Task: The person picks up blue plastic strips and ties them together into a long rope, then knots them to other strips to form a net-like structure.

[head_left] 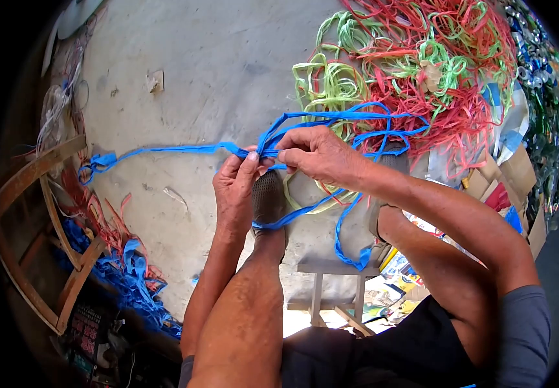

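Blue strapping runs from the left across the floor to my hands and loops on to the right. My left hand pinches the gathered blue strands between thumb and fingers. Right beside it, my right hand is closed on the same strands, its fingertips almost touching the left thumb. One blue length passes around my left shoe, and another hangs down to a loose end near a small wooden stool.
A large heap of red and green strips lies at the upper right, with many cans and bottles beyond it. At the left stand a wooden frame and a blue pile. Flattened cardboard lies at the right.
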Motion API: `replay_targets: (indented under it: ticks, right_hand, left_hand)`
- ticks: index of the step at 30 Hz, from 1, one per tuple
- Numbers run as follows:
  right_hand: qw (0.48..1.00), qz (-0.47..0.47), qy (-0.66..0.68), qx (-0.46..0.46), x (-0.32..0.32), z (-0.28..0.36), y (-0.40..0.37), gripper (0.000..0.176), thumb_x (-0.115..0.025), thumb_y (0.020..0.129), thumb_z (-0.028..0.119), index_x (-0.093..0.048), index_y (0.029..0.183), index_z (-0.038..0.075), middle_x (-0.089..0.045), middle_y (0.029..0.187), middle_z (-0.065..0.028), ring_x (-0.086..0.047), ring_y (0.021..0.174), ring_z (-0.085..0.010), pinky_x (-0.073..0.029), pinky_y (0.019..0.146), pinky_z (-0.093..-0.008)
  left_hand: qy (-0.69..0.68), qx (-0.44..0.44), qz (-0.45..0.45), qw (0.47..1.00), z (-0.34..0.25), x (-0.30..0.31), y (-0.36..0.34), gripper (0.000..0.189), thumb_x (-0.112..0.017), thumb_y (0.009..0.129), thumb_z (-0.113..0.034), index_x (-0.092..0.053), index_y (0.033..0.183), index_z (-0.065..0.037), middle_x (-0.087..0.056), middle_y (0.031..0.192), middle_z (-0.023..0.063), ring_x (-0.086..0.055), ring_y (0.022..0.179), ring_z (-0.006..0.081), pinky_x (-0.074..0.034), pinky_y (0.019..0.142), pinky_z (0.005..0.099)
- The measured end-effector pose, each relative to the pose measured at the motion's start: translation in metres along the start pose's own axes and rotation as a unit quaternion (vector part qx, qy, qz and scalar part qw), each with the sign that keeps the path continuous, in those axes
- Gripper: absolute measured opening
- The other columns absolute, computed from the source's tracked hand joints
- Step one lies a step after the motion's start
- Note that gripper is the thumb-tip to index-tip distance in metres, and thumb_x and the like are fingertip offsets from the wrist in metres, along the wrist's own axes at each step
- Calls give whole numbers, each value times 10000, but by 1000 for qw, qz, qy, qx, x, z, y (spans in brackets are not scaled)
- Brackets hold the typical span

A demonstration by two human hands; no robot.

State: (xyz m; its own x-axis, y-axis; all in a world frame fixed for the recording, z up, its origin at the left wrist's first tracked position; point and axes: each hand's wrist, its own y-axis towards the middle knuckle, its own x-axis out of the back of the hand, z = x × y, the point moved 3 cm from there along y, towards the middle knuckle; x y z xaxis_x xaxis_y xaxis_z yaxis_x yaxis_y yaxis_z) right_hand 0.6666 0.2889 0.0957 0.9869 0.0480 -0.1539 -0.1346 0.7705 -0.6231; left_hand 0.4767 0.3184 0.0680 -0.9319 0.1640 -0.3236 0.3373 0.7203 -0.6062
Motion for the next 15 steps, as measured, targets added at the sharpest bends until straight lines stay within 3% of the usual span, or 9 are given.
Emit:
replay_targets:
  ticks: [8, 11, 14, 15]
  right_hand:
    - [985, -64, -105, 124, 3, 1, -1, 251, -699, 890, 182, -698, 1044, -16, -702, 937, -145, -676, 878, -183, -529, 771, -333]
    - [980, -40, -136, 143, 3, 0, 0, 222, -664, 942, 89, -675, 1136, -18, -654, 890, -10, -585, 853, -62, -490, 744, -255]
    - [983, -25, -114, 142, 2, 0, 2, 221, -684, 892, 148, -724, 1038, -13, -744, 926, -129, -698, 887, -189, -544, 818, -333]
    - [985, -20, -90, 144, 0, -3, 3, 211, -675, 894, 136, -727, 1032, -15, -748, 920, -124, -698, 882, -176, -545, 817, -325]
  left_hand:
    - [-4, 25, 6, 1000, 1, 0, -3, 287, -607, 1033, -164, -655, 1216, 51, -713, 967, 92, -688, 893, 149, -569, 860, 297]
    - [-11, 26, 13, 1000, 1, -2, -3, 314, -583, 1044, -173, -641, 1254, 53, -710, 955, 90, -677, 882, 144, -559, 849, 292]
    - [-14, 19, 21, 1000, -1, -5, -3, 340, -558, 1055, -185, -626, 1287, 55, -704, 949, 86, -666, 877, 139, -547, 849, 292]
    - [-17, 20, 22, 999, 0, -5, -2, 348, -551, 1058, -189, -622, 1294, 57, -702, 948, 85, -662, 876, 139, -544, 852, 294]
